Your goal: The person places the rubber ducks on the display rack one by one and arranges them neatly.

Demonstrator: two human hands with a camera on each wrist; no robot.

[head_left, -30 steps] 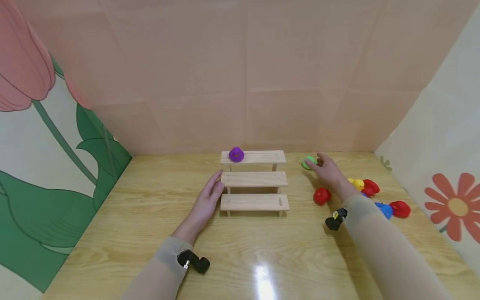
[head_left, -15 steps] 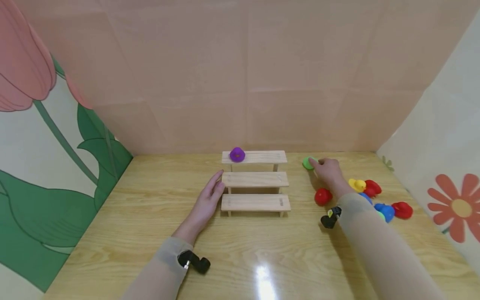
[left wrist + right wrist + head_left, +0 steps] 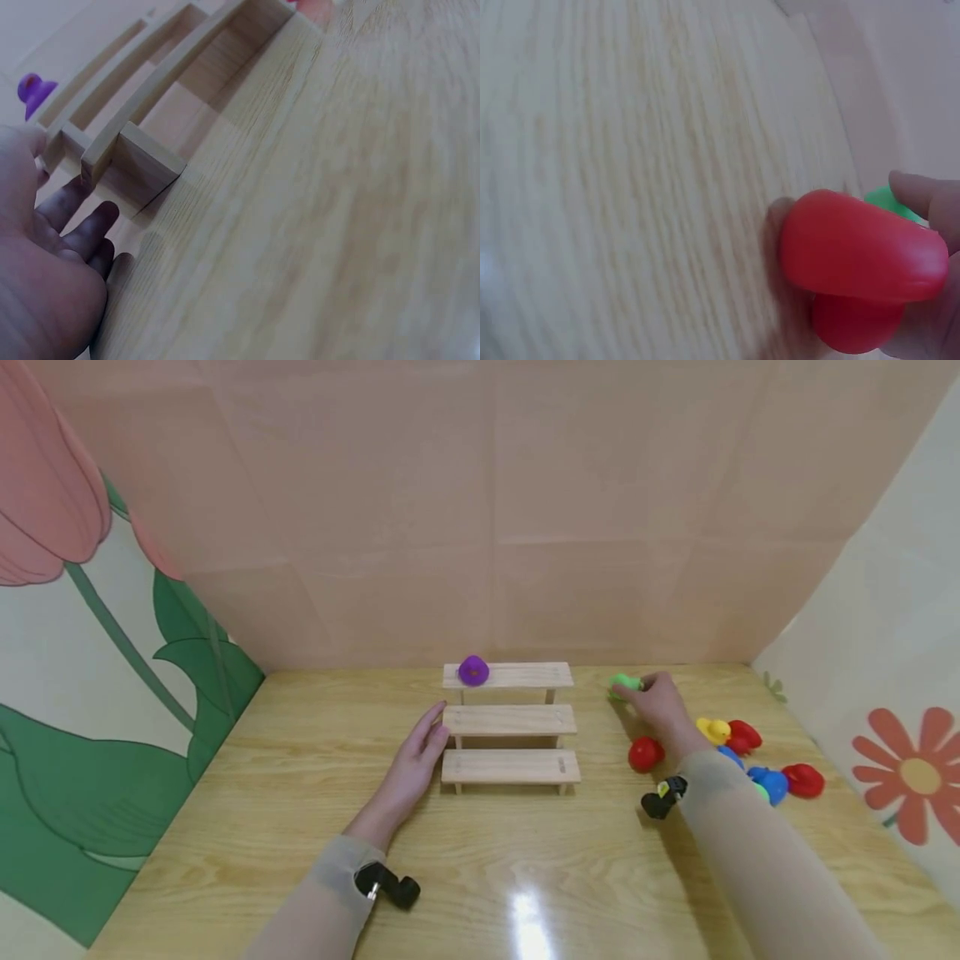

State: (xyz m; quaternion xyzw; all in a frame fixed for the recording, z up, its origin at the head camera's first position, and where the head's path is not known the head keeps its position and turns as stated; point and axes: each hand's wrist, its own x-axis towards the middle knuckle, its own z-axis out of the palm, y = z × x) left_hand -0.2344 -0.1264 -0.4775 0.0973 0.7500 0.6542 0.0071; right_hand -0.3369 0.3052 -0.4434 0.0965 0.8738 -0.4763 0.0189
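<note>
In the head view my right hand (image 3: pixel 663 708) pinches a small green toy duck (image 3: pixel 622 683) between thumb and fingers, low over the back right of the table. In the right wrist view a red toy duck (image 3: pixel 862 244) hides most of that green duck (image 3: pixel 891 201). My left hand (image 3: pixel 411 764) rests at the left side of a three-step wooden stand (image 3: pixel 510 720), fingers loosely extended and touching its ends. On the left of the top step sits a purple toy duck (image 3: pixel 473 672).
Right of the stand, that red duck (image 3: pixel 645 754) stands just in front of my right hand. Farther right lie a yellow duck (image 3: pixel 713 730), red ducks (image 3: pixel 803 781) and blue ducks (image 3: pixel 772 783), partly behind my right forearm. A pink wall (image 3: pixel 495 527) closes off the back.
My right hand has closed its thumb and fingers on the green duck, which has turned slightly in its grip. The left hand, stand and purple duck stay put.
</note>
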